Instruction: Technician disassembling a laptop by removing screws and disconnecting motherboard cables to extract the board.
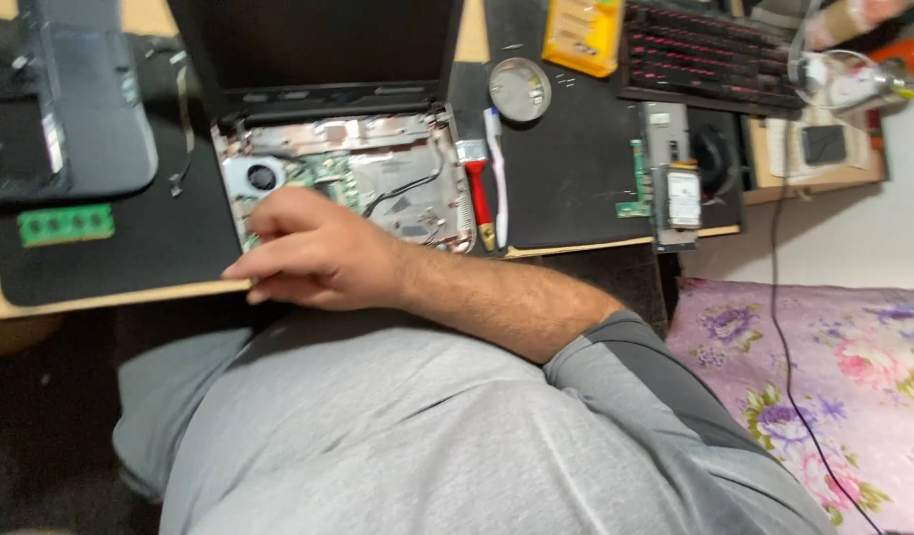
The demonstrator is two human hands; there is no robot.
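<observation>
From the head camera I saw the laptop point(343, 149) lying opened up on the dark mat of the surface point(576, 168), its top cover and keyboard already off, so that the fan point(254, 178), the green board and black cables inside the base showed bare. By my judgement the stripping-down was well along: a hard drive point(683, 196) and a narrow circuit strip lay well apart to the right, a green memory stick point(66, 224) sat to the left, and a round metal dish point(519, 89) stood behind the red-handled brush point(477, 193). The board itself had not been lifted out. My right hand point(318, 253) rested on the front left corner of the open base, fingers loosely stretched and nearly flat, gripping nothing. My left hand was out of the frame.
</observation>
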